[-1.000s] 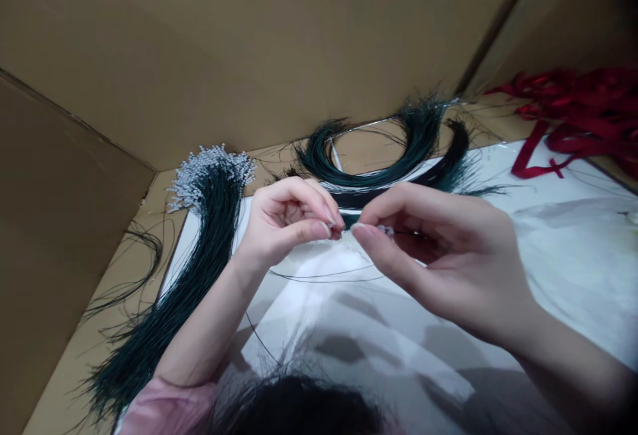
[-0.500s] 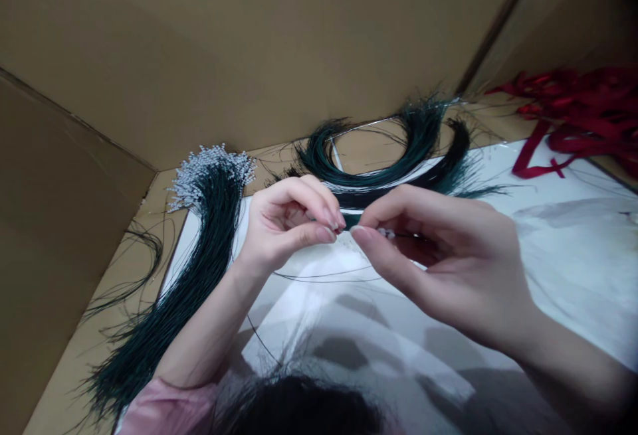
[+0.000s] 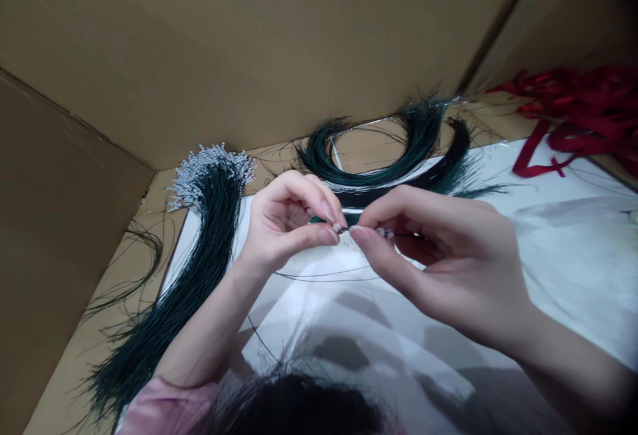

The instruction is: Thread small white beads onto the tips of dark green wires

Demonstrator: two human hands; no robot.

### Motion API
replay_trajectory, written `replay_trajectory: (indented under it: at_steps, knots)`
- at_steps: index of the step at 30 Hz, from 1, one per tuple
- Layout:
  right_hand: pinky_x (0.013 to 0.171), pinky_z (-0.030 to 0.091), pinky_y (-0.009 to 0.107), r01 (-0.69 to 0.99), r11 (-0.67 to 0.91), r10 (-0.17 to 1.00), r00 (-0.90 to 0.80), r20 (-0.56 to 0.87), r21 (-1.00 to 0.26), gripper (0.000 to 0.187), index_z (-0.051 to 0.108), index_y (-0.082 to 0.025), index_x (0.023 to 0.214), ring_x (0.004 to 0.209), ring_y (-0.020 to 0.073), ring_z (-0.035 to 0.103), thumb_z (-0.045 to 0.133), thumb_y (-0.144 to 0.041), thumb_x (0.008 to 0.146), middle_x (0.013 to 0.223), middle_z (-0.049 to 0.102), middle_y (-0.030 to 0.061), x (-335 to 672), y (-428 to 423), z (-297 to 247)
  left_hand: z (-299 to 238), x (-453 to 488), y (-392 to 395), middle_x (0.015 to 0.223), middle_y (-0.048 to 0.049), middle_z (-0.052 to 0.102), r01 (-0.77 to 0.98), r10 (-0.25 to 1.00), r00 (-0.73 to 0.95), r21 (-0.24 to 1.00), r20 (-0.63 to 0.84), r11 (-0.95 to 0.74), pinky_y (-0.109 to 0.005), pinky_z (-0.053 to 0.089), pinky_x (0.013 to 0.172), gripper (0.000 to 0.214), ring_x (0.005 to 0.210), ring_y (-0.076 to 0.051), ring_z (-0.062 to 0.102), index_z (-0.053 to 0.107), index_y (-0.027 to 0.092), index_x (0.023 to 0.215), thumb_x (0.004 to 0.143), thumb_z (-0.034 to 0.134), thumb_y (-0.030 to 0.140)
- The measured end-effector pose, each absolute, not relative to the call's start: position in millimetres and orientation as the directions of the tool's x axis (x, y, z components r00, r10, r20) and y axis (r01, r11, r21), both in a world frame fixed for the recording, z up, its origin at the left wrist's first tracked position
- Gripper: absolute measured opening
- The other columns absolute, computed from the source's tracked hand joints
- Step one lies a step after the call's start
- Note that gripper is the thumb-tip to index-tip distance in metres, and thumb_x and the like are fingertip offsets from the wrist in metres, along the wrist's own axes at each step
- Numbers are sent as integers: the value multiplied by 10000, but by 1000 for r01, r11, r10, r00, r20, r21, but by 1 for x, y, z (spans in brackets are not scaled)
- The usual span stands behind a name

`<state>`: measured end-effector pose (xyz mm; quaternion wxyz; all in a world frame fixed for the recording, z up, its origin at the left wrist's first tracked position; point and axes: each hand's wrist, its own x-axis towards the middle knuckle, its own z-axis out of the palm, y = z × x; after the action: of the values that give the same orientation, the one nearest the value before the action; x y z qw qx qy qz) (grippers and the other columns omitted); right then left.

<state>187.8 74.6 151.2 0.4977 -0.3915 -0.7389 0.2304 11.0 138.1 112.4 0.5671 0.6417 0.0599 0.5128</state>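
My left hand (image 3: pixel 286 222) and my right hand (image 3: pixel 433 256) meet fingertip to fingertip above a white sheet (image 3: pixel 558 275). Both pinch a thin dark green cord (image 3: pixel 319 277), which loops down between them; a small clear bead shows at my right fingertips. A long bundle of dark green cords (image 3: pixel 184 282) with clear bead ends (image 3: pixel 209 166) lies to the left of my left hand. A curved bundle of plain dark green cords (image 3: pixel 393 166) lies just behind my hands.
Cardboard walls (image 3: pixel 249 50) close in the back and left side. A heap of red ribbons (image 3: pixel 578 116) lies at the far right. A loose plastic bag (image 3: pixel 573 222) rests on the white sheet at right. Stray cords (image 3: pixel 124 275) lie at the left edge.
My left thumb and forefinger have shifted slightly on the cord; both hands stay in the same place.
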Motion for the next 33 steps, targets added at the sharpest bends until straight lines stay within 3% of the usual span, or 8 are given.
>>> replay_trajectory:
  at_steps: [15,22,27,33]
  knots:
    - [426,321,204,411,624,772,-195,605,-664,155,594,-186,721,454,43,340,660,-89,823,570,481,-56,190,75,152,116,9,138,800,-11,636,-417,667,455,803,590,-425,-235,553,696,240,771,-120,650,623,172,871,738,754,21]
    - [475,375,185,426,648,749,-202,632,-632,110,642,-129,737,484,34,359,632,-75,832,589,517,-40,189,74,149,117,8,137,805,1,646,-374,673,454,810,584,-451,-228,558,690,258,773,-116,654,638,196,883,734,752,19]
    - [483,399,201,444,650,743,-200,639,-617,139,631,-159,735,498,51,414,625,-47,816,589,533,-37,189,75,149,121,8,136,797,-5,654,-322,662,445,797,604,-511,-240,569,694,254,767,-124,664,645,186,885,732,760,20]
    - [455,343,223,453,673,720,-218,659,-585,153,622,-186,752,484,53,427,637,-45,809,585,541,-38,190,76,150,125,5,134,792,-16,669,-266,657,443,789,610,-554,-256,581,704,249,768,-140,673,667,175,887,707,810,78]
